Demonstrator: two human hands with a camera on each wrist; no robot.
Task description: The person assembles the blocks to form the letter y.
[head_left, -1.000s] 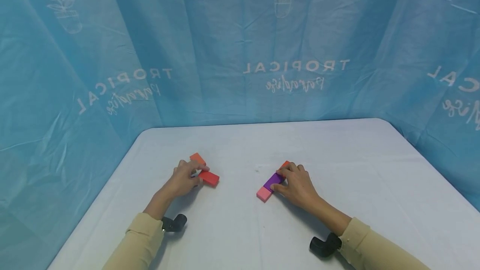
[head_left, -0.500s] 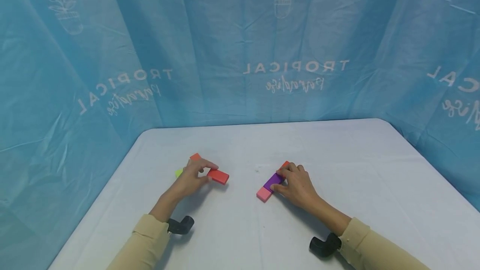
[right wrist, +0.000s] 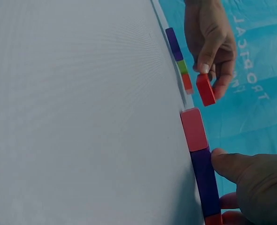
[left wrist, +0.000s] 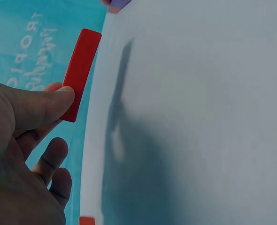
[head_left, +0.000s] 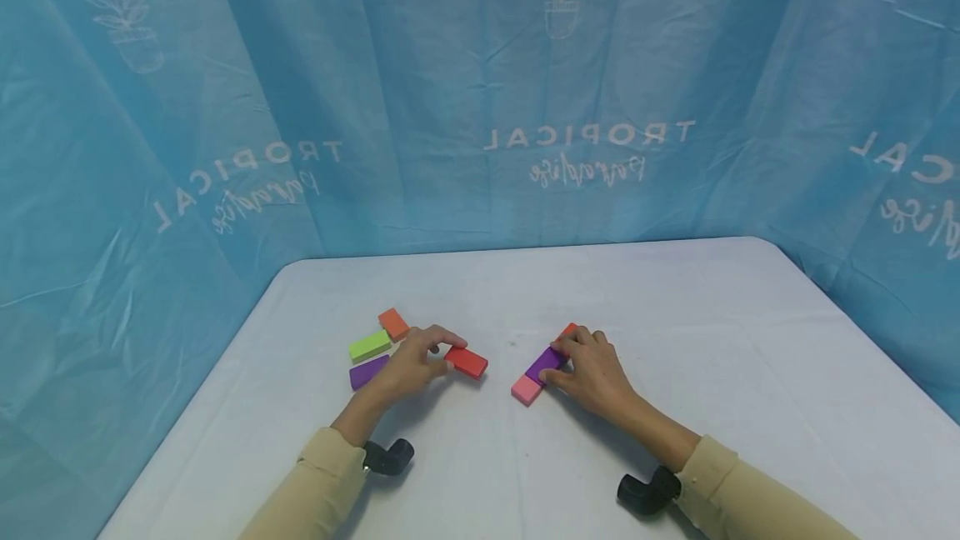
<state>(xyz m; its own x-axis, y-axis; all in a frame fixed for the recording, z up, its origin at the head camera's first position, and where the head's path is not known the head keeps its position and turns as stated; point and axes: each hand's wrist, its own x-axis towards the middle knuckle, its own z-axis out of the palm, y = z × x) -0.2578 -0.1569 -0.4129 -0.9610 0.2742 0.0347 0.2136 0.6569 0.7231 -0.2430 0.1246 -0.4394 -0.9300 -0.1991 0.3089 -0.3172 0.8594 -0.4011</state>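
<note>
My left hand pinches a red rectangular block by one end between thumb and fingers. In the left wrist view this red block is held up, its shadow falling on the white cloth. To the right, a slanting row lies on the table: a pink block nearest, a purple block in the middle, an orange-red block at the far end. My right hand grips the purple block, thumb on its near part and fingers at the far end, partly covering the orange-red one.
Left of my left hand lie an orange block, a lime green block and a second purple block, its end overlapped by the hand. A white-covered table carries everything; a blue printed curtain hangs behind and at the sides.
My left hand has carried the red block rightward, toward the row, uncovering the lime green and purple blocks on the left. The right hand and its row stay in place.
</note>
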